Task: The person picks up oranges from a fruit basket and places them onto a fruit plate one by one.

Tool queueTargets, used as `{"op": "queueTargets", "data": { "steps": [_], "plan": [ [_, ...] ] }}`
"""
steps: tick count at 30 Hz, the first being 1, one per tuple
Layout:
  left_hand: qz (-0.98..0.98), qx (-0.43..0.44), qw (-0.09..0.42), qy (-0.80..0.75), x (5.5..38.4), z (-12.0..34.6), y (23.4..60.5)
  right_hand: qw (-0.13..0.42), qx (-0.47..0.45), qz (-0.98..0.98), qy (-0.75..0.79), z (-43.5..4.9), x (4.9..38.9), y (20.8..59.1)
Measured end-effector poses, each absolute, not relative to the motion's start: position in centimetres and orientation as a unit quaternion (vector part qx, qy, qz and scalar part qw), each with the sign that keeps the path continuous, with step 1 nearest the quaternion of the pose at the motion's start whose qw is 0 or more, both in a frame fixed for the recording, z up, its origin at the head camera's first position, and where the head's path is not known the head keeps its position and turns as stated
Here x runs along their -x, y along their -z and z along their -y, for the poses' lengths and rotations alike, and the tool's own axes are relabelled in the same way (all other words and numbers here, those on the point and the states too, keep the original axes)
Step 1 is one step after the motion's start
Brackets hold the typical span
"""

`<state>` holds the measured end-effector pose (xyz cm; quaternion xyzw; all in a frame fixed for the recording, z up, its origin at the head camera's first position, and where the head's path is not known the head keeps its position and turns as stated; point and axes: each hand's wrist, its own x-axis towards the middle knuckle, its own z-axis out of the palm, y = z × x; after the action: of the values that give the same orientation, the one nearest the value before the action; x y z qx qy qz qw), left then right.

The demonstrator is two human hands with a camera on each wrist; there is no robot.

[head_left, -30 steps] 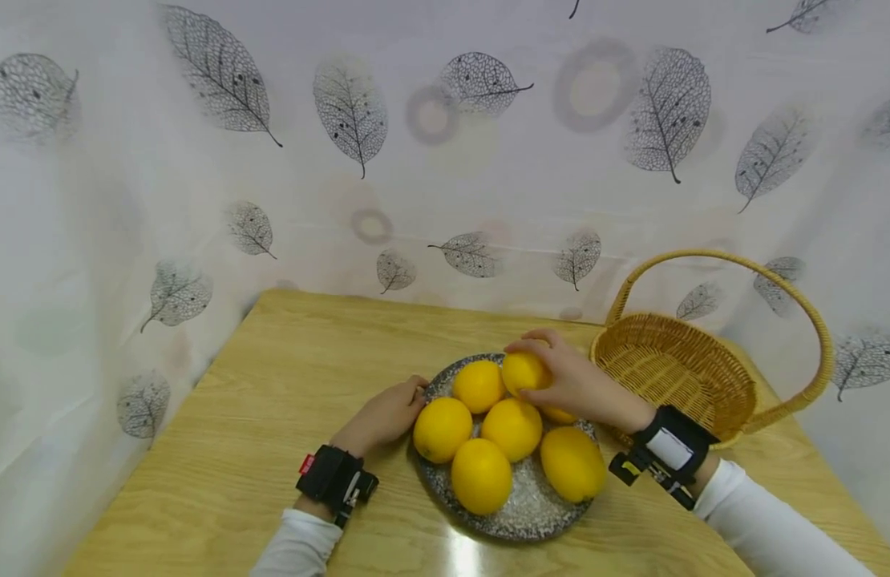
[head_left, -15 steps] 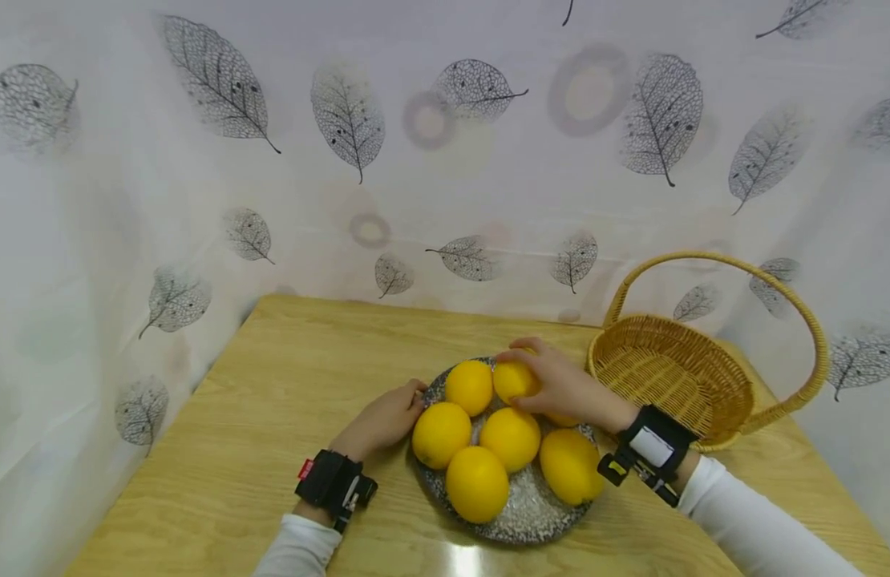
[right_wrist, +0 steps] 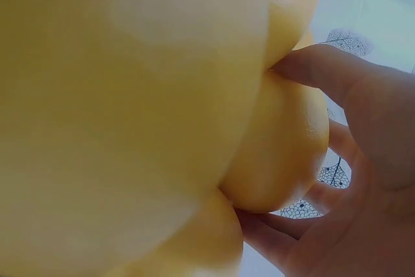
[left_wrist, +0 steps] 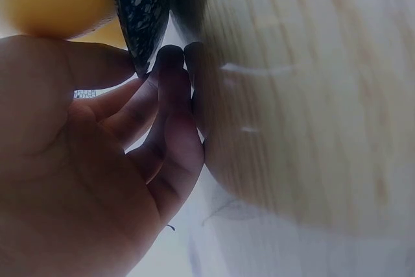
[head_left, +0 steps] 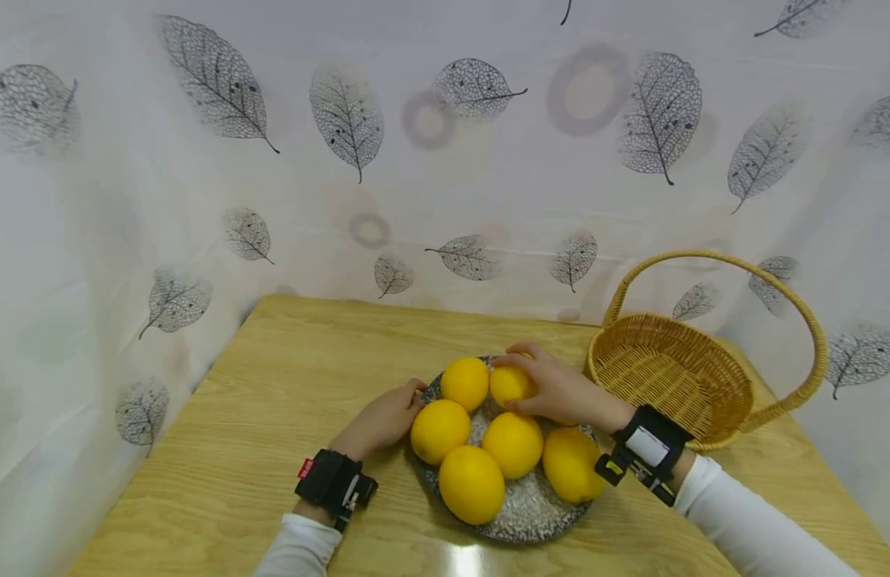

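Note:
A speckled grey plate (head_left: 535, 517) bears several yellow lemons. At its left edge my left hand (head_left: 380, 421) pinches the rim; in the left wrist view the thumb lies over the plate's dark rim (left_wrist: 144, 17) and the fingers reach underneath. My right hand (head_left: 571, 393) grips a lemon (head_left: 508, 387) at the back of the plate, thumb on its near side and fingers around its far side. Close beside this lemon are a back-left lemon (head_left: 465, 383) and a middle lemon (head_left: 513, 445). Another is mostly hidden beneath the right hand. Lemons fill much of the right wrist view.
A wicker basket (head_left: 654, 365) with a tall arched handle (head_left: 712, 255) stands at the back right, just beyond the right wrist. The wooden table (head_left: 272, 385) meets a leaf-printed white curtain (head_left: 488, 176) behind and at the sides.
My right hand has lowered slightly leftward with its lemon, between its neighbours. The back-left and front lemons have shifted left a little. My left hand keeps its hold on the rim.

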<state>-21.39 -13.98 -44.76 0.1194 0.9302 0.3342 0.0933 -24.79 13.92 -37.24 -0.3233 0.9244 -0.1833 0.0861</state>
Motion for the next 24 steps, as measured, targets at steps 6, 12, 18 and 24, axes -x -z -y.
{"op": "queueTargets", "data": {
  "steps": [6,12,18,24],
  "plan": [
    [-0.93,-0.119,0.097,-0.334,21.3,13.96,44.67,0.09,0.325,-0.922,0.187,-13.92,24.6,37.19],
    [-0.929,-0.117,0.097,-0.338,21.2,13.97,44.58,0.088,0.321,-0.924,0.186,-13.88,24.55,37.05],
    [-0.931,-0.113,0.098,-0.333,21.34,14.01,44.68,0.093,0.316,-0.927,0.182,-13.84,24.58,36.95],
    [-0.93,-0.115,0.097,-0.336,21.41,13.96,44.67,0.092,0.311,-0.928,0.183,-14.01,24.63,37.3]
  ]
}}
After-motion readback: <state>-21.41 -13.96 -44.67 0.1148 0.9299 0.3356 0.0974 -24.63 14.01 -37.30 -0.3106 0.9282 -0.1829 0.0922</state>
